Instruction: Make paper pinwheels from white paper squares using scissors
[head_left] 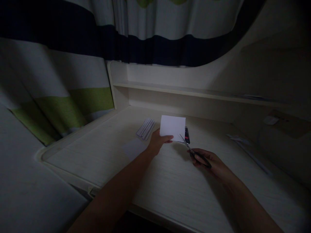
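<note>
My left hand (157, 141) pinches the lower edge of a white sheet of paper (173, 126) and holds it up above the pale wooden desk (170, 184). My right hand (211, 163) grips a pair of scissors (191, 149) by dark handles. The blades point up and left, with their tips at the paper's lower right edge. The scene is dim.
A stack of cut white paper strips (145, 128) lies left of the sheet. A small dark object with a pink mark (187, 135) sits behind the scissors. A flat paper piece (133, 147) lies near my left wrist. A shelf (194, 92) and striped curtain (73, 106) stand behind.
</note>
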`<state>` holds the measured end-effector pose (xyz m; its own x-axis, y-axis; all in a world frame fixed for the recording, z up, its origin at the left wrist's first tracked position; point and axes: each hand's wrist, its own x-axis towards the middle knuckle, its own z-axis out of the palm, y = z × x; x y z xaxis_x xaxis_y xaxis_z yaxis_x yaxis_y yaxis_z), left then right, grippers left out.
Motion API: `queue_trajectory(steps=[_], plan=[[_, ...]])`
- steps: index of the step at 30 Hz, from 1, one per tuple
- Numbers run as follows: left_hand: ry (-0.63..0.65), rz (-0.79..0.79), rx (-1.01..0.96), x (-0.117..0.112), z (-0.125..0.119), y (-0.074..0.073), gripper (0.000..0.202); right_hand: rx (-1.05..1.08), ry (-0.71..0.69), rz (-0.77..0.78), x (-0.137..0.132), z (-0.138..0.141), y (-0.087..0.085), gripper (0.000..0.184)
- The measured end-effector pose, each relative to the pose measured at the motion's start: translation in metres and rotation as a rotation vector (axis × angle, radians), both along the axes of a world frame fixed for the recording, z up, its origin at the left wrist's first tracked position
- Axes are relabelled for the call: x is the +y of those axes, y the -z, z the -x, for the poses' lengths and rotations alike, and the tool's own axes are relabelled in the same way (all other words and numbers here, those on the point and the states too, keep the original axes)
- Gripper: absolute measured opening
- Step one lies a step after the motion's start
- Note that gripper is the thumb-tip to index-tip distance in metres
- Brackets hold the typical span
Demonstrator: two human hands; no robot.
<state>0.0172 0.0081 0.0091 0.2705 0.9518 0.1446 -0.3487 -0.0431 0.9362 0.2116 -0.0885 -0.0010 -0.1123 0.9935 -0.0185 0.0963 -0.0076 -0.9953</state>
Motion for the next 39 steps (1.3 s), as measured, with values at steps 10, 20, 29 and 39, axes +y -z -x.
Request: queue_trajectory(steps=[10, 20, 29, 39], plan=[[0.008, -0.006, 0.004, 0.0001, 0.0003, -0.0003, 0.045, -0.026, 0.016, 0.000, 0.0007, -0.0013, 0.0016, 0.038], [-0.007, -0.028, 0.039, 0.0007, 0.0003, 0.0000, 0.043, -0.046, 0.079, 0.013, -0.0019, 0.0052, -0.0071, 0.040], [-0.015, -0.018, 0.041, -0.0004, 0.0011, -0.0021, 0.042, -0.091, 0.127, 0.036, 0.0004, 0.0016, -0.0021, 0.042], [-0.013, -0.023, 0.029, 0.0004, 0.0017, -0.0018, 0.042, -0.100, 0.153, 0.063, 0.0004, 0.0039, -0.0062, 0.040]])
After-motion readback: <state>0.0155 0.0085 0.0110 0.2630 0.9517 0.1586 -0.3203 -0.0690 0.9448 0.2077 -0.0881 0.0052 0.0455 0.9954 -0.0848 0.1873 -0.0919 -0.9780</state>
